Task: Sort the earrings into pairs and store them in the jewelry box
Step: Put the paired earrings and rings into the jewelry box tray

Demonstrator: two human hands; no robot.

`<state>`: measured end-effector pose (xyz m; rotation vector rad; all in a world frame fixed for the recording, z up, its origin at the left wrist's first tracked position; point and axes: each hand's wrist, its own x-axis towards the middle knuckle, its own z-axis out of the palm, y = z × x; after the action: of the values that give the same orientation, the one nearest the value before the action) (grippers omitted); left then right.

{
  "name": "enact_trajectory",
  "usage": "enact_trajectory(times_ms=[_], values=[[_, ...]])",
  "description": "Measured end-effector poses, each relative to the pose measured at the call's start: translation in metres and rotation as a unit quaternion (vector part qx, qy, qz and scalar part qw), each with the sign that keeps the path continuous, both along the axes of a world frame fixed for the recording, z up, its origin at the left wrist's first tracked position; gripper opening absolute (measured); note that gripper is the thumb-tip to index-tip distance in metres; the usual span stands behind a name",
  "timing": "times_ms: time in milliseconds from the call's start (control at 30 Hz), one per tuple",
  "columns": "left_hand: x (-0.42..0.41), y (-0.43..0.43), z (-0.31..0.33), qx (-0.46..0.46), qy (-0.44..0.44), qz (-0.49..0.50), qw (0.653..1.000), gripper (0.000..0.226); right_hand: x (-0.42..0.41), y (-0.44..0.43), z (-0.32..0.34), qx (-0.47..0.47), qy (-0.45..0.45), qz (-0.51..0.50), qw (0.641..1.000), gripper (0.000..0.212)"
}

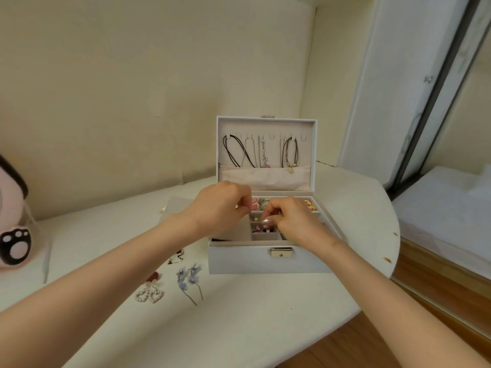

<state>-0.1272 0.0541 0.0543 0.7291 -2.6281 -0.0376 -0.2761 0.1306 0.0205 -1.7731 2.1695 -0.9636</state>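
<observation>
The jewelry box (239, 261) is whitish, flower earrings (188, 277) blue, heart earrings (149, 295) probably pearl-white.

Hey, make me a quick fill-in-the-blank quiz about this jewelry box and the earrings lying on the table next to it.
1. The jewelry box on the table is ____.
2. The necklaces hang inside its ____.
3. The pearl earrings are shaped like ____.
4. The flower earrings are ____ in colour.

Missing words: open; lid; hearts; blue.
</observation>
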Motion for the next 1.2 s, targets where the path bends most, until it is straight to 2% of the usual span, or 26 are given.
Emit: enact_trajectory(times_ms=[233,467,633,767,967,1033,1133,1200], values=[[0.018,0.001,0.0,-0.006,0.037,0.001,0.999,0.009,0.007,-0.007,-0.001,-0.001,0.074,-0.009,0.997,0.007],[0.024,0.008,0.0,0.006,0.038,-0.014,0.999,0.008,0.005,0.005,0.013,0.049,0.123,-0.014,0.991,0.008],[0.022,0.009,0.0,0.012,0.042,-0.013,0.999,0.008,0.007,0.005,0.015,0.08,0.169,0.004,0.982,0.015],[0.024,0.009,0.001,0.008,0.043,-0.012,0.999,0.008,0.007,0.005,0.012,0.067,0.202,0.011,0.977,0.024],[0.029,0.009,0.002,0.009,0.03,-0.014,0.999,0.009,0.009,0.007,0.011,0.039,0.222,-0.044,0.973,0.01],[0.031,0.01,0.002,0.011,0.026,-0.016,0.999,0.009,0.007,0.006,0.01,0.056,0.218,-0.051,0.973,0.011],[0.033,0.01,0.002,0.01,0.023,-0.019,0.999,0.009,0.006,0.003,0.009,0.078,0.173,-0.043,0.981,0.011],[0.036,0.011,0.003,0.013,0.024,-0.022,0.999,0.009,0.003,0.003,0.008,0.06,0.127,-0.05,0.989,0.006]])
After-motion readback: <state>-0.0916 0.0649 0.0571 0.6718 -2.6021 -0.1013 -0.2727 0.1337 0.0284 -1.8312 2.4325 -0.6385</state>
